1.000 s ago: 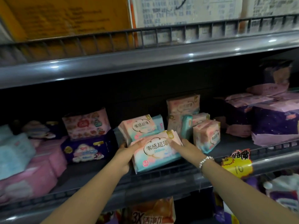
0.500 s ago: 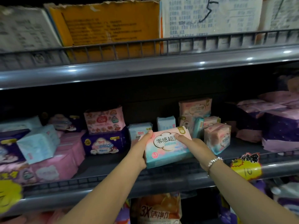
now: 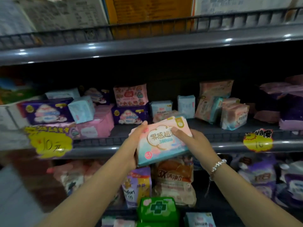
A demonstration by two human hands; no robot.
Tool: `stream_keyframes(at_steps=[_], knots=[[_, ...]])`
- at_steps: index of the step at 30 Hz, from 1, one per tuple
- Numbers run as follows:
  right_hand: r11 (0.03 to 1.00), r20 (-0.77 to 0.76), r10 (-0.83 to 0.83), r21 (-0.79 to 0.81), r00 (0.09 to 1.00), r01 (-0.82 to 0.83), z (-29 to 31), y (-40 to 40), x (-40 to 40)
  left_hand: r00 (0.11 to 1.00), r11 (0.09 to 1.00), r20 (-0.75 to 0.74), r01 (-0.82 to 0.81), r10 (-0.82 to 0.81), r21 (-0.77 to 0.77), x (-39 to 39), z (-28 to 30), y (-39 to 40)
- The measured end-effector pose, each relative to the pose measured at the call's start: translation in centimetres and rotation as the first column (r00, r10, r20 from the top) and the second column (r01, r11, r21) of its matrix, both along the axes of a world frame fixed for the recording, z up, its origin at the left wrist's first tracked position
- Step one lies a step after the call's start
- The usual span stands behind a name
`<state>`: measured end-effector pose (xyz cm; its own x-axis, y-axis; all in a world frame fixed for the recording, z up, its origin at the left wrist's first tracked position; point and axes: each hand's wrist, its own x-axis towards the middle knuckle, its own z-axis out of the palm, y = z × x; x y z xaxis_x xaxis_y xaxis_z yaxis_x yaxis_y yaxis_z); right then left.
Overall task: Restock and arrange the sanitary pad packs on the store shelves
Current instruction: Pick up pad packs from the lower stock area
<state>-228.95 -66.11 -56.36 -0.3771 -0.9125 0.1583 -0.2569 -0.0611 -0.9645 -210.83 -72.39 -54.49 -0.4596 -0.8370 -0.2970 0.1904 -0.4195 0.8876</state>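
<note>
Pink-and-teal pad pack (image 3: 161, 141) sits clasped between both hands, the left hand (image 3: 136, 138) curled round its left edge, the right hand (image 3: 191, 140) gripping its right side, thumb on its face. Just beyond them lies the middle shelf (image 3: 164, 145); judging by this, a placing step, needing a free gap among the packs behind.

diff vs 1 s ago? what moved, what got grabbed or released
The pink-and-teal pad pack has come off the middle shelf: it was on the ledge, now it is held out in front of the rail, with more packs stacked behind it. The left hand and right hand still grip its two sides. Nothing was released. The other packs on the shelf stayed put.
</note>
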Motion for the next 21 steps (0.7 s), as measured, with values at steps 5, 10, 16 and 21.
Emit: stream_keyframes(at_steps=[5,10,16,21], knots=[[0.986,-0.134,0.111,0.135,0.985,-0.093,-3.2,2.3,5.0,0.998,0.997,0.04,-0.053,0.05,0.057,6.6,-3.8,4.2],[0.938,-0.155,0.237,0.292,0.959,-0.184,-8.5,3.7,8.9,0.981,0.99,0.189,-0.068,0.043,0.123,12.1,-9.4,7.3],[0.856,-0.216,0.378,0.451,0.9,-0.252,-14.1,3.9,13.0,0.963,0.97,0.248,-0.153,0.103,0.191,16.7,-14.7,8.7],[0.776,0.006,0.373,0.546,0.928,-0.316,-17.5,4.2,15.1,0.962,0.939,0.228,-0.213,0.152,0.27,19.4,-17.6,9.1]])
